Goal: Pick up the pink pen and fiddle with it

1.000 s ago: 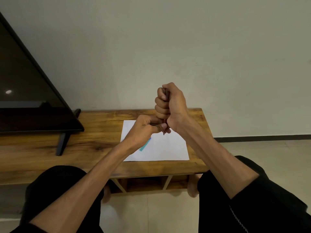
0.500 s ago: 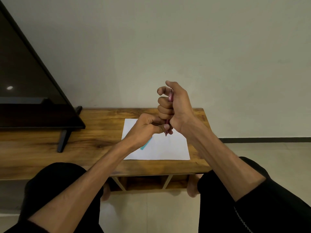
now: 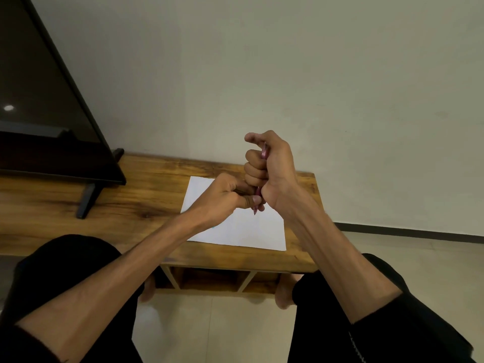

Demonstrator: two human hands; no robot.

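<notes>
Wooden desk (image 3: pixel 146 203) against a plain wall, pen (image 3: pixel 264 153) held above white paper (image 3: pixel 251 231).
Right hand (image 3: pixel 272 169) clenches the pen upright; left hand (image 3: pixel 225 195) pinches its lower end. A slip could mark the paper. Television (image 3: pixel 52 127) far left; open room right.

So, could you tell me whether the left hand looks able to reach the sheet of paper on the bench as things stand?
Probably yes: the left hand hovers just above the white paper with nothing between them, though its fingers are curled at the lower end of the pink pen.
</notes>
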